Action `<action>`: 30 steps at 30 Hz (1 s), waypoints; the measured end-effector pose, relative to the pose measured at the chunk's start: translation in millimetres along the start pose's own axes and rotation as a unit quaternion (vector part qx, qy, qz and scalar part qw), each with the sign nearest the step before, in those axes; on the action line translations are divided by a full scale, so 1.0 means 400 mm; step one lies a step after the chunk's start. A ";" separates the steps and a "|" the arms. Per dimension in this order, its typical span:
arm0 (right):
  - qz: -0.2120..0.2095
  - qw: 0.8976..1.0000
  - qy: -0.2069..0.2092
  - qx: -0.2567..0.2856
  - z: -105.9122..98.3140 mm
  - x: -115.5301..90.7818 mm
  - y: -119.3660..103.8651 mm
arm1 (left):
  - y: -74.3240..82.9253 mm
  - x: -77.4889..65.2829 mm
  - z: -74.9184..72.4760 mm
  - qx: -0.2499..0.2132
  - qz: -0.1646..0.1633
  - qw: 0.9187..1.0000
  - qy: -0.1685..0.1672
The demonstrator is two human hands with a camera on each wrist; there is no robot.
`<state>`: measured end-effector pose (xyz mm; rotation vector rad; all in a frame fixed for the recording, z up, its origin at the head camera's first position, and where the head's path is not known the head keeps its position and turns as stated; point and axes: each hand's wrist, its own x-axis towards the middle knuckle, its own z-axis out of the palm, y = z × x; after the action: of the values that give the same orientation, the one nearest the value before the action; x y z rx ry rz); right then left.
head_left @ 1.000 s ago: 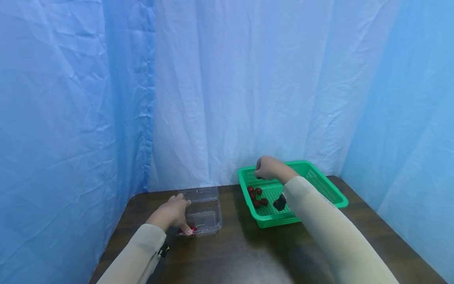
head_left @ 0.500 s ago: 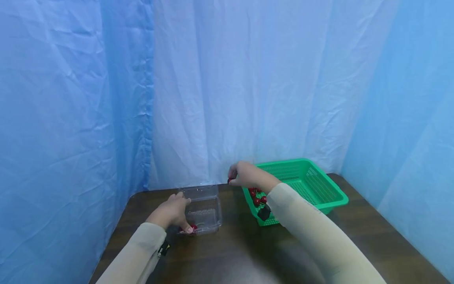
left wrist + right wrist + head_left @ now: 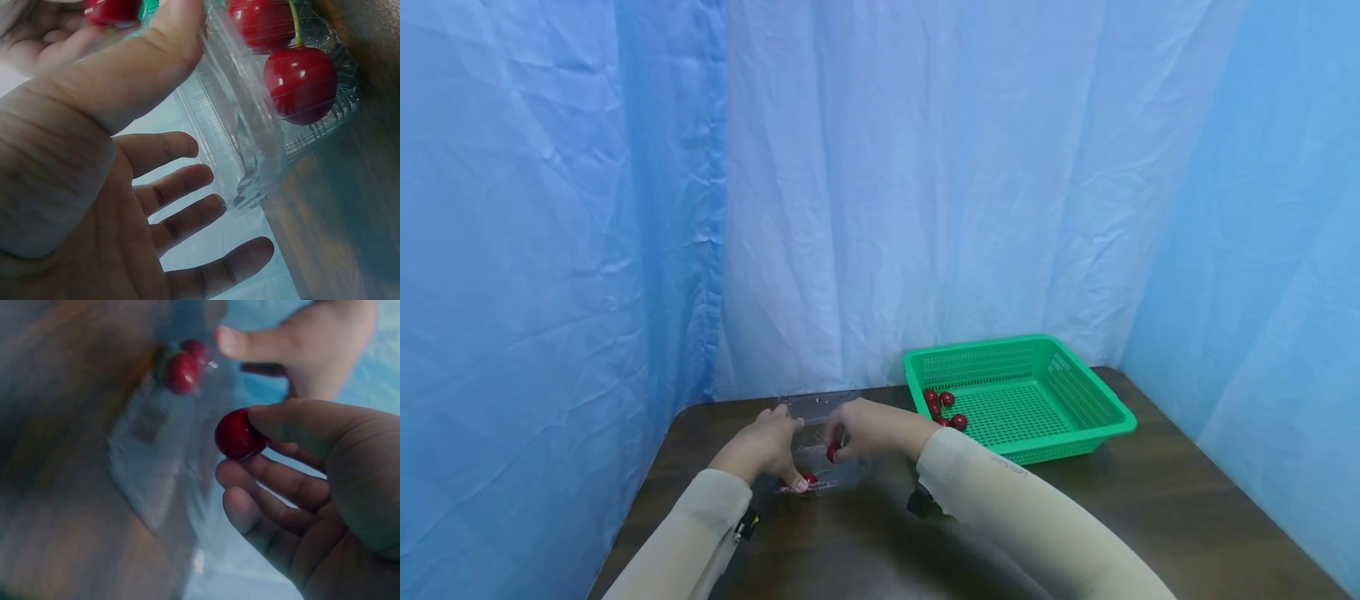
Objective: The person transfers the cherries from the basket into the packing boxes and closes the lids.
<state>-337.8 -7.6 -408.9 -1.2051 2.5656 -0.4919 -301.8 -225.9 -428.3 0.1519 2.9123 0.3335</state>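
A clear plastic clamshell box (image 3: 250,144) lies with its lid (image 3: 816,407) folded back on the table. My left hand (image 3: 766,446) rests at the box's left side, its fingers fairly straight and spread, the thumb touching the rim. Two cherries show inside in the left wrist view, a front cherry (image 3: 300,84) beside a stemmed cherry (image 3: 262,22). Over the box, my right hand (image 3: 874,427) pinches another cherry (image 3: 239,435) between thumb and fingers. The box's left end is partly hidden behind my left hand.
A green plastic basket (image 3: 1075,435) stands to the right of the box, with several cherries (image 3: 947,400) gathered at its left end. The brown wooden table (image 3: 850,550) carries everything. Blue curtains (image 3: 880,200) close in the back and sides.
My right hand has moved left from above the green basket to over the clear box, carrying a cherry. My left hand stays in place at the box.
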 end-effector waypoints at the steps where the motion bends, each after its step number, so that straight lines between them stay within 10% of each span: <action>1: 0.000 1.000 -0.006 -0.001 0.010 0.006 -0.003 | 0.000 -0.001 -0.001 0.001 0.002 1.000 0.000; 20: 0.035 0.997 -0.070 0.025 0.087 0.061 -0.015 | -0.003 -0.004 -0.003 0.005 0.003 1.000 0.002; 30: -0.002 0.999 -0.037 0.002 0.030 0.019 0.000 | -0.002 -0.001 -0.003 0.005 0.003 1.000 -0.002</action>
<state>-338.1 -15.8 -420.4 -1.2032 2.4997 -0.4445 -301.6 -227.2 -427.3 0.1625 2.9102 0.3203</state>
